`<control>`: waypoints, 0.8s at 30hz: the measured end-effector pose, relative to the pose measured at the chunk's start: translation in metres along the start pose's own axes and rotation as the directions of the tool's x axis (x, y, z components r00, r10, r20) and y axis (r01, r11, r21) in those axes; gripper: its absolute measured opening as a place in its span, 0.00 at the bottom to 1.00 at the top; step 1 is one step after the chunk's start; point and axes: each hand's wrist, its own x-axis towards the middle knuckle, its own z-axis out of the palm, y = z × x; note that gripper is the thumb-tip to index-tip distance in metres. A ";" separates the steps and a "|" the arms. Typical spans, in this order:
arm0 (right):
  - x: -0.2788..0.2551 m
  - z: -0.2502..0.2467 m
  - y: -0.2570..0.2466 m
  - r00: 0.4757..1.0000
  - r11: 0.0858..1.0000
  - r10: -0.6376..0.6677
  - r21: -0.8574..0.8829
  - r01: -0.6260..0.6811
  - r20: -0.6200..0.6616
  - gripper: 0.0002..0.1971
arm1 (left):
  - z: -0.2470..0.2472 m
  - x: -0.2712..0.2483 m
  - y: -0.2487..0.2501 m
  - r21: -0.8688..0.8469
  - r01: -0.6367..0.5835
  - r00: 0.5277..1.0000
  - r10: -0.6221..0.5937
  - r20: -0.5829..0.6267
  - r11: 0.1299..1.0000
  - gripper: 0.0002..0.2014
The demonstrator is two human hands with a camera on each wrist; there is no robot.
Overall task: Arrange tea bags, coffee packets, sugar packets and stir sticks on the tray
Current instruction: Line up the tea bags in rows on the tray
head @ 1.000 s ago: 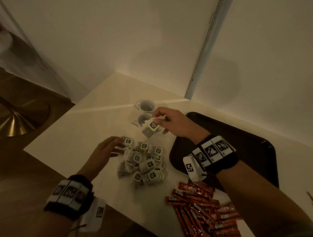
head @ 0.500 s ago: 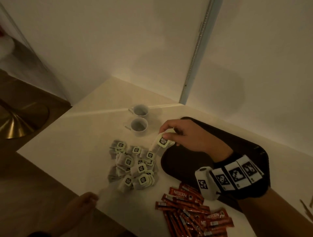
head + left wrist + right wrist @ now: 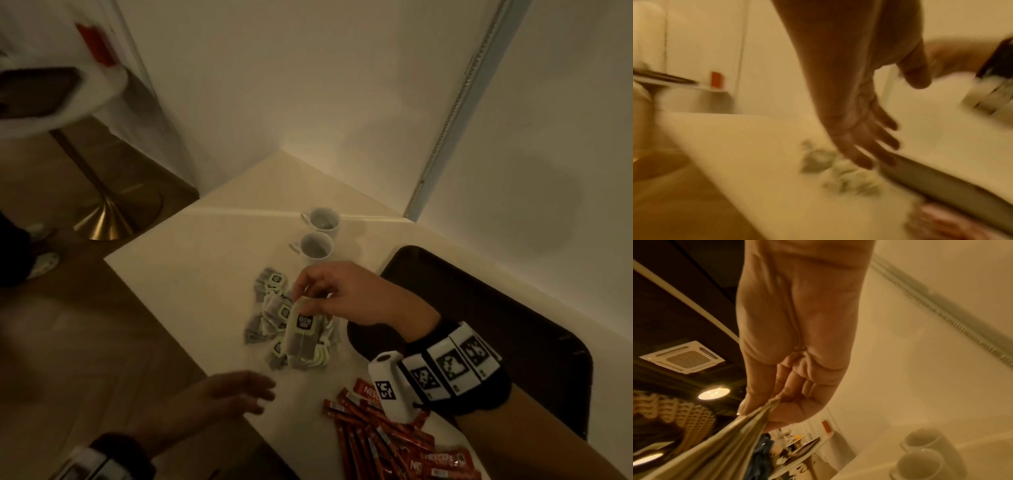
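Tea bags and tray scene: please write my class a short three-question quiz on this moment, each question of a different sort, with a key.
1. True or false: the right hand pinches a tea bag by its top edge, above the pile of tea bags.
2. Multiple choice: the left hand is A) holding a coffee packet, B) open with fingers spread, holding nothing, C) resting in a cup.
3. Fill in: the dark tray has ____ laid on the part in view, while the red coffee packets lie on the table.

Key: 1 true; 2 B; 3 nothing.
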 end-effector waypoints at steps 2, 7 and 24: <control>0.007 0.011 -0.003 0.999 1.000 -0.021 0.003 0.021 0.031 0.08 | 0.004 0.007 0.017 -0.085 -0.072 0.997 0.075 0.034 0.994 0.37; 0.019 0.028 -0.009 0.991 0.992 -0.130 -0.001 0.130 0.025 0.08 | 0.011 0.016 0.042 -0.439 -0.161 0.984 0.176 -0.005 0.884 0.37; 0.009 -0.004 0.020 0.924 0.995 -0.100 -0.062 0.083 -0.369 0.08 | 0.027 0.068 0.091 -0.267 -0.305 0.940 0.244 -0.239 0.914 0.08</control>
